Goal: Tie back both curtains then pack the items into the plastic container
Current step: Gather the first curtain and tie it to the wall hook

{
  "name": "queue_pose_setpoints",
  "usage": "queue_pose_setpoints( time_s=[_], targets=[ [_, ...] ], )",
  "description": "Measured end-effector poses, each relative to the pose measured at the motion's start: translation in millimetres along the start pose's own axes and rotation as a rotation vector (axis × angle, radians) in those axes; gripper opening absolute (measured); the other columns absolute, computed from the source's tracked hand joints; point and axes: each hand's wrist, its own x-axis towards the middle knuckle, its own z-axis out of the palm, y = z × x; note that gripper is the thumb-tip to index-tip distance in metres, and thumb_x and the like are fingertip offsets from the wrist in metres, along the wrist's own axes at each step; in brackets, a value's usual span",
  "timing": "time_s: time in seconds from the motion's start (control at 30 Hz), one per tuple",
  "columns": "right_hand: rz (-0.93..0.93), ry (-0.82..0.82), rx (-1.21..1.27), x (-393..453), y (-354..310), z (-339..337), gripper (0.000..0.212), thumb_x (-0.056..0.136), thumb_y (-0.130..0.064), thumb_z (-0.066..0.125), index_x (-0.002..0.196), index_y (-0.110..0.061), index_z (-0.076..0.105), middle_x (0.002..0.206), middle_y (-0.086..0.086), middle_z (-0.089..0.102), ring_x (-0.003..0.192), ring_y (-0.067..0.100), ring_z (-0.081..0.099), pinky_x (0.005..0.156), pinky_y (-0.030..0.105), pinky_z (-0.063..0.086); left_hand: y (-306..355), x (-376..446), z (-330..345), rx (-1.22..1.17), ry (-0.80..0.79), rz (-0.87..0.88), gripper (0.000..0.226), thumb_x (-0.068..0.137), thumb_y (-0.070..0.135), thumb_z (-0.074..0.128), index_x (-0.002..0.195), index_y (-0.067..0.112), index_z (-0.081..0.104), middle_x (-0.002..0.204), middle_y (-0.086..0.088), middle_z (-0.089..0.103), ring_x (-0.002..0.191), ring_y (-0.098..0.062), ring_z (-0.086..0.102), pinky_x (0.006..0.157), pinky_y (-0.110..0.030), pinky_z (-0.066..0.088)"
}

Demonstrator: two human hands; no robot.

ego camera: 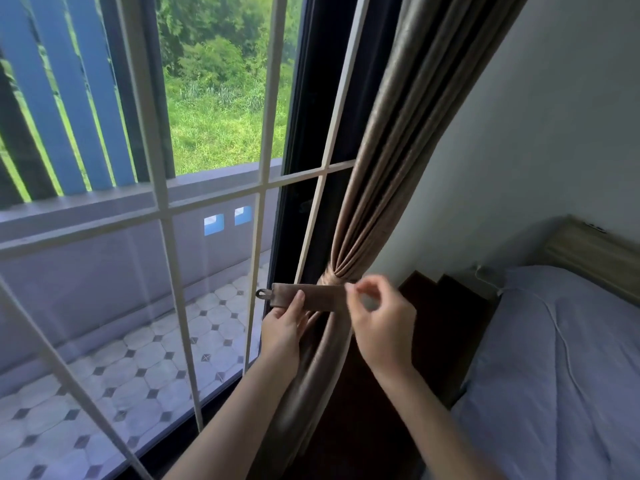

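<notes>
The brown curtain (398,133) hangs at the right edge of the window (214,209), between the glass and the wall (554,116). Its folds are gathered into a narrow waist at mid-height. A matching fabric tieback (311,297) wraps this waist and runs horizontally to the left, where a small metal ring (262,294) projects from its end, next to the dark window frame (298,188).

The left hand (282,329) grips the tieback just right of the ring, thumb over the front face of the strap and fingers behind it. The right hand (381,320) is at the right end of the strap, beside the gathered folds, with fingers curled and thumb and forefinger brought close together; motion blur prevents confirming whether they pinch the fabric.

Below the tieback, the curtain falls toward the floor between the two forearms.

White grille bars (159,188) cross the window. A bed (554,375) with a light blue cover stands at lower right, with a wooden headboard (595,254) against the wall.
</notes>
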Motion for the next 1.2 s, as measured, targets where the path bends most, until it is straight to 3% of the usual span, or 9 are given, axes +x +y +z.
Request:
queue_pose_setpoints(
  time_s=[0.13, 0.23, 0.33, 0.47, 0.63, 0.87, 0.97, 1.1, 1.2],
  targets=[
    [-0.779, -0.299, -0.467, 35.5, -14.0, 7.3, 0.036, 0.089, -0.012, 0.052, 0.122, -0.002, 0.064, 0.128, 0.011, 0.063, 0.131, 0.025, 0.049, 0.112, 0.04, 0.036, -4.9, 8.4, -1.3, -0.093, 0.006, 0.01, 0.019, 0.096, 0.017, 0.056, 0.108, 0.004, 0.062, 0.096, -0.012, 0.072, 0.08, -0.014, 0.072, 0.077, -0.026, 0.056],
    [-1.06, -0.552, -0.934, 62.4, -13.3, 14.4, 0.049, 0.088, -0.022, 0.05, 0.13, 0.003, 0.055, 0.141, 0.019, 0.051, 0.143, 0.032, 0.031, 0.121, 0.048, 0.009, -7.5, 13.6, -0.4, -0.126, 0.042, 0.017, 0.018, 0.098, 0.021, 0.053, 0.107, 0.009, 0.063, 0.098, -0.01, 0.072, 0.091, -0.017, 0.07, 0.091, -0.034, 0.052],
    [-1.005, -0.729, -1.342, 80.1, -12.5, 22.1, 0.067, 0.092, -0.049, 0.048, 0.135, 0.003, 0.049, 0.143, 0.02, 0.047, 0.146, 0.034, 0.021, 0.118, 0.051, -0.006, -9.4, 21.2, -0.8, -0.135, 0.05, 0.031, 0.016, 0.097, 0.02, 0.054, 0.103, 0.011, 0.065, 0.097, -0.009, 0.073, 0.096, -0.019, 0.069, 0.092, -0.033, 0.05],
    [-0.958, -0.765, -1.505, 86.3, -1.8, 28.2, 0.08, 0.09, -0.067, 0.039, 0.131, 0.0, 0.054, 0.133, 0.02, 0.055, 0.139, 0.037, 0.033, 0.113, 0.052, -0.017, -16.8, 26.9, 9.4, -0.128, 0.008, 0.033, 0.019, 0.096, 0.02, 0.055, 0.106, 0.007, 0.065, 0.097, -0.011, 0.074, 0.095, -0.02, 0.07, 0.088, -0.031, 0.051],
    [-0.885, -0.877, -1.585, 99.0, 30.0, 21.8, 0.072, 0.096, -0.062, 0.028, 0.134, -0.006, 0.053, 0.129, 0.019, 0.056, 0.131, 0.033, 0.042, 0.119, 0.053, -0.008, -39.3, 43.3, 40.2, -0.096, -0.051, -0.073, 0.026, 0.096, 0.02, 0.055, 0.109, -0.001, 0.063, 0.107, -0.024, 0.069, 0.103, -0.032, 0.067, 0.097, -0.044, 0.05],
    [-0.806, -0.846, -1.66, 131.2, 94.0, 1.9, 0.087, 0.097, -0.062, 0.017, 0.148, 0.008, 0.016, 0.157, 0.026, 0.017, 0.147, 0.037, 0.01, 0.118, 0.049, -0.003, -68.1, 79.2, 98.9, -0.062, -0.056, -0.12, 0.029, 0.096, 0.019, 0.057, 0.113, -0.004, 0.062, 0.107, -0.024, 0.069, 0.101, -0.033, 0.068, 0.086, -0.037, 0.057],
    [-0.847, -0.828, -1.688, 144.5, 113.1, 3.8, 0.085, 0.097, -0.062, 0.018, 0.145, 0.007, 0.031, 0.148, 0.026, 0.037, 0.141, 0.039, 0.025, 0.118, 0.049, 0.007, -78.7, 95.8, 121.0, -0.093, -0.036, -0.158, 0.021, 0.094, 0.021, 0.06, 0.105, 0.003, 0.065, 0.099, -0.018, 0.072, 0.09, -0.026, 0.071, 0.085, -0.036, 0.057],
    [-0.849, -0.89, -1.694, 152.2, 138.7, 10.2, 0.067, 0.103, -0.05, 0.019, 0.142, 0.003, 0.035, 0.132, 0.027, 0.053, 0.128, 0.039, 0.043, 0.113, 0.049, 0.016, -90.9, 114.5, 147.2, -0.102, 0.034, -0.196, 0.015, 0.091, 0.018, 0.064, 0.083, 0.006, 0.062, 0.057, -0.002, 0.063, 0.043, -0.009, 0.057, 0.043, -0.02, 0.046],
    [-0.824, -0.915, -1.698, 159.7, 146.0, 13.6, 0.057, 0.106, -0.039, 0.02, 0.141, 0.003, 0.037, 0.137, 0.027, 0.049, 0.131, 0.04, 0.041, 0.115, 0.051, 0.014, -99.9, 124.5, 161.3, -0.09, 0.071, -0.182, 0.019, 0.09, 0.016, 0.067, 0.075, 0.005, 0.058, 0.062, -0.007, 0.061, 0.051, -0.016, 0.057, 0.049, -0.025, 0.048]
  ],
)
